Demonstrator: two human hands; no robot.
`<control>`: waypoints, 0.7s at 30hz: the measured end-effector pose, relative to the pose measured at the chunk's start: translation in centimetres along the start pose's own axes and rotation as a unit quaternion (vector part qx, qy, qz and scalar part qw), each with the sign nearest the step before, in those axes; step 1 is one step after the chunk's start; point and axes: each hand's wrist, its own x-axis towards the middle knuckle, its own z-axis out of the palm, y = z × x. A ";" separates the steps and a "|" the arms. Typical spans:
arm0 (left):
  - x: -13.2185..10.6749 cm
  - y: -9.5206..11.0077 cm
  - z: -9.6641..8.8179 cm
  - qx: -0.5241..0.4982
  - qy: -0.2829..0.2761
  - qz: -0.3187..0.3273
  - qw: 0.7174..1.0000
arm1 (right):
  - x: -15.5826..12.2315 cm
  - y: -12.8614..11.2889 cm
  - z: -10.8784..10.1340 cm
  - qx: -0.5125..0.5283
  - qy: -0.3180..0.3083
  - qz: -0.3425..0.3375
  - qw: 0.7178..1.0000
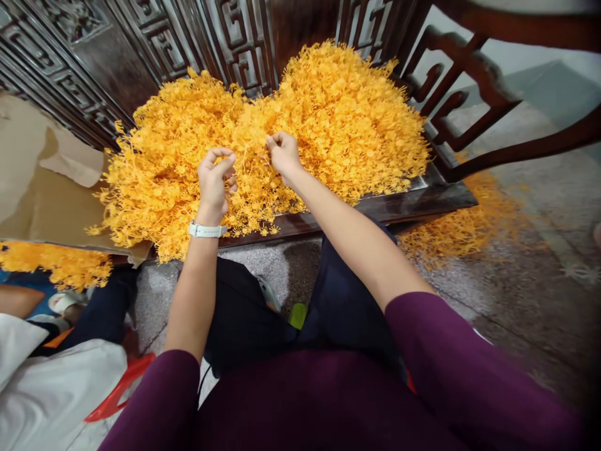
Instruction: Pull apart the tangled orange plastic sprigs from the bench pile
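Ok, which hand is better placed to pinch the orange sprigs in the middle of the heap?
Probably your right hand: its fingertips are already pinched into the orange sprigs at the middle, while your left hand, with the white watch, curls off to one side.

Both bare forearms (195,294) reach forward and slightly inward from plum sleeves (451,357). The left hand (213,185) is raised, its fingers (220,164) curled, with a white watch (208,230) on the wrist. The right hand (284,153) angles down toward it, fingertips (273,141) bunched. The hands are near, not touching.
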 end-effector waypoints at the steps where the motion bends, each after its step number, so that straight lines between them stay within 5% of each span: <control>1: -0.1 0.3 0.1 0.015 -0.013 -0.015 1.000 | 0.2 0.1 -0.1 0.021 0.028 0.014 0.999; 4: -0.4 1.1 0.1 0.080 -0.055 -0.031 0.995 | 0.6 0.0 -0.3 0.026 0.078 0.012 0.997; 7: -0.6 1.6 -0.3 0.148 -0.087 0.022 0.985 | 0.5 -0.6 -0.4 -0.006 0.090 -0.021 0.996; 14: -0.9 1.3 -0.5 0.249 -0.083 0.128 0.956 | -2.4 -3.7 -0.4 0.131 -0.095 0.042 0.986; 17: -1.2 1.2 -0.3 0.280 -0.071 0.141 0.947 | -3.3 -4.6 -0.4 0.149 -0.087 0.063 0.983; 21: -1.3 1.1 -0.5 0.336 0.000 0.190 0.922 | -3.1 -4.6 -0.3 0.101 -0.089 0.011 0.991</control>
